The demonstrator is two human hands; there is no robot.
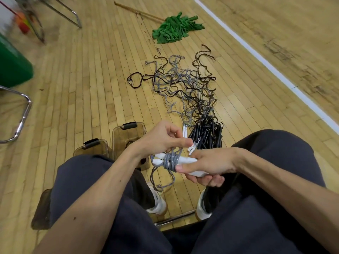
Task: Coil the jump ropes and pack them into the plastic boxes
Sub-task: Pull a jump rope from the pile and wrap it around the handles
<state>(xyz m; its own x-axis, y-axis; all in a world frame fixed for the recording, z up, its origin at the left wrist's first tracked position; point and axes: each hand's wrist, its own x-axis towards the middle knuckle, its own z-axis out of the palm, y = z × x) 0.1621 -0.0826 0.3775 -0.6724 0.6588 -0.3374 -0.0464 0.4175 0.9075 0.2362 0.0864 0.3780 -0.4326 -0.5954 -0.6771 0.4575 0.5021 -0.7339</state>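
My right hand (209, 164) grips the white handles (185, 159) of a grey jump rope, with grey cord (171, 160) wound several turns around them. My left hand (161, 137) pinches the grey cord just above the wraps. A loose loop of the cord (161, 180) hangs below the handles. Several more ropes (183, 88) lie tangled on the wooden floor ahead, their black handles (207, 133) bunched together beyond my hands. Two smoky plastic boxes (128, 133) (91, 147) with clip lids stand by my left knee.
A green mop head (176, 29) with a wooden stick lies farther off. Metal chair legs (20, 116) stand at the left, beside a green bin (12, 65). A white floor line (266, 61) runs along the right. My knees and shoes fill the foreground.
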